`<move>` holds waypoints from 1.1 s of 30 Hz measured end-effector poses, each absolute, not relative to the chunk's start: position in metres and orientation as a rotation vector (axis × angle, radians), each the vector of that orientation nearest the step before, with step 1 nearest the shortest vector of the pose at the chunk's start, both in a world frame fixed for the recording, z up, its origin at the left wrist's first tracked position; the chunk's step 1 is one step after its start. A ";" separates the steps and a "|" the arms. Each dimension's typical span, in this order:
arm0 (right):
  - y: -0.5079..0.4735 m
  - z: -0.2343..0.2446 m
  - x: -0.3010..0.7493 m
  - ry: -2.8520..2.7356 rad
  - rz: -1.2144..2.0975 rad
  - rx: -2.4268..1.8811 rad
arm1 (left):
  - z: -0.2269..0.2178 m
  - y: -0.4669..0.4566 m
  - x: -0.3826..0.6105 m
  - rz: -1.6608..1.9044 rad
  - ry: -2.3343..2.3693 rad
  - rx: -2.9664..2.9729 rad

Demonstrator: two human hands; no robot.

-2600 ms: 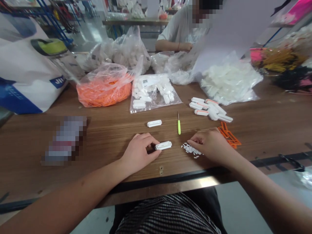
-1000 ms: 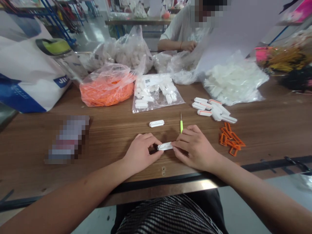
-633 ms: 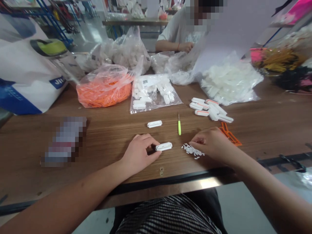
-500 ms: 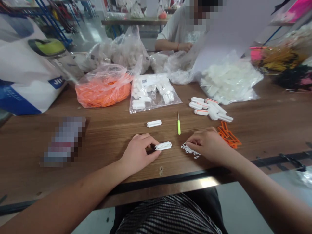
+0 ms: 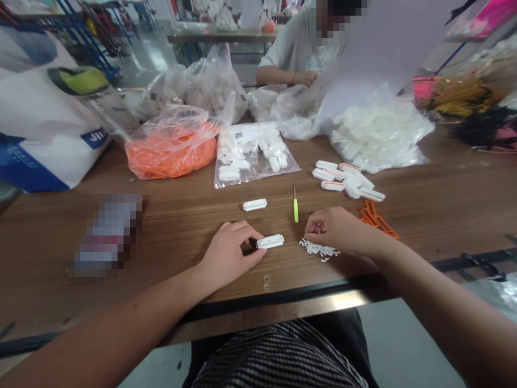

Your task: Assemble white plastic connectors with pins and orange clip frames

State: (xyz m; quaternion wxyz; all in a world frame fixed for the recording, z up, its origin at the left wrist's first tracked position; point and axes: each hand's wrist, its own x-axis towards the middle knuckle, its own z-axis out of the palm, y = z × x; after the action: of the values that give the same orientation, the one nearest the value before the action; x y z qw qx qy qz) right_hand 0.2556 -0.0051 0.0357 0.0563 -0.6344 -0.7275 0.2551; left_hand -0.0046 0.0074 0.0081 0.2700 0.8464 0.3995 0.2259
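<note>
Between thumb and fingers, my left hand (image 5: 232,250) grips one end of a white connector housing (image 5: 270,241) whose upper face shows a row of small holes. My right hand (image 5: 333,229) is closed, fingertips pinched at the upper edge of a pile of tiny white plugs (image 5: 321,249); whether a plug is in the pinch is hidden. A second white connector housing (image 5: 254,205) lies a little farther back. To its right rests a thin-tipped tool with a yellow-green handle (image 5: 296,210). Orange rectangular frames (image 5: 378,222) lie beyond my right wrist.
White housings (image 5: 333,174), some with orange strips, lie at the back right. Behind are a bag of orange parts (image 5: 172,151), a bag of white housings (image 5: 254,153) and a bag of pale parts (image 5: 379,129). A blurred-out flat object (image 5: 107,231) lies left. A person (image 5: 288,64) sits opposite.
My right hand has shifted slightly up and left off the pile, uncovering more of the plugs. My left hand and the housing in it stay in place.
</note>
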 end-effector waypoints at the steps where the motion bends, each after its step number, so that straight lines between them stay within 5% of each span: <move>1: -0.004 0.037 0.255 -2.210 0.785 -1.931 | 0.008 0.007 -0.004 0.609 1.076 2.280; 15: -0.008 0.045 0.237 -2.095 0.923 -1.572 | 0.008 0.007 -0.003 0.610 1.068 2.278; 28: -0.004 0.048 0.208 -2.443 0.553 -1.419 | 0.006 0.007 -0.003 0.625 1.054 2.285; 33: -0.019 0.049 0.201 -2.637 0.087 -1.318 | 0.005 0.008 -0.003 0.616 1.059 2.280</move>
State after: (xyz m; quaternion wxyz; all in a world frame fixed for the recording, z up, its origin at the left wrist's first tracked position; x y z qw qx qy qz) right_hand 0.2005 -0.0190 0.0487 0.0959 -0.4449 -0.8900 0.0294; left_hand -0.0032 0.0076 0.0047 0.2729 0.8475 0.3936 0.2288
